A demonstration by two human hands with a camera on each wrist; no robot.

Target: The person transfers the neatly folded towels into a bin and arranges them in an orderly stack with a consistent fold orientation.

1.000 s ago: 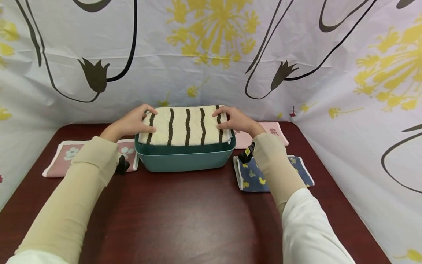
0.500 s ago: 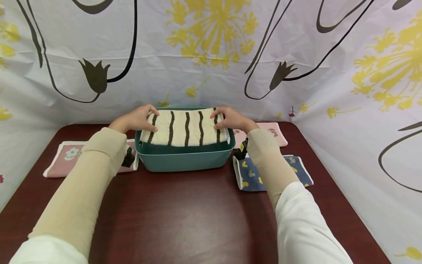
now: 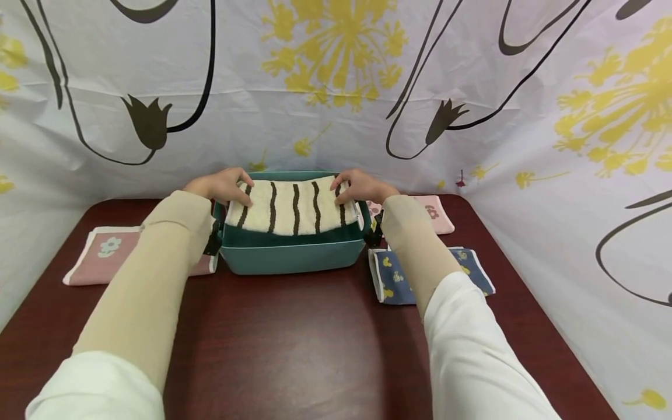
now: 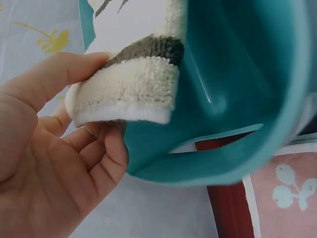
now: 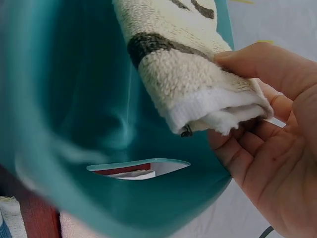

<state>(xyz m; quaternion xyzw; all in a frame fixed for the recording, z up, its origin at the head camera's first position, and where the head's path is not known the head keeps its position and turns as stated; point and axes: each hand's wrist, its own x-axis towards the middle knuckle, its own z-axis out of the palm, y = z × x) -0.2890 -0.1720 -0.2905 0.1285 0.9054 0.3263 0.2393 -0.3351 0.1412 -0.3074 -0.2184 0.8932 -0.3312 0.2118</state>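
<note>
A folded cream towel [image 3: 286, 207] with dark wavy stripes spans the mouth of a teal plastic basket [image 3: 294, 259], sagging a little in the middle. My left hand [image 3: 223, 185] grips its left end, thumb on top and fingers curled beneath, as the left wrist view shows of the towel [image 4: 133, 89]. At the opposite end my right hand [image 3: 362, 188] pinches the towel [image 5: 193, 84] the same way, its folded layers and white hem facing the camera. Below the towel, the right wrist view looks into the basket [image 5: 99, 99], with a slot handle in its end wall.
Left of the basket lies a folded pink towel [image 3: 100, 256] with pale flowers. To the right are a light pink towel [image 3: 438, 216] and, nearer, a navy towel [image 3: 401, 280] with yellow figures. All rest on a dark red table [image 3: 294, 338]; a patterned white curtain [image 3: 315, 76] hangs behind.
Both hands have lowered the striped towel into the basket's mouth and drawn slightly closer together. The basket's back rim now shows behind the towel, which sags more.
</note>
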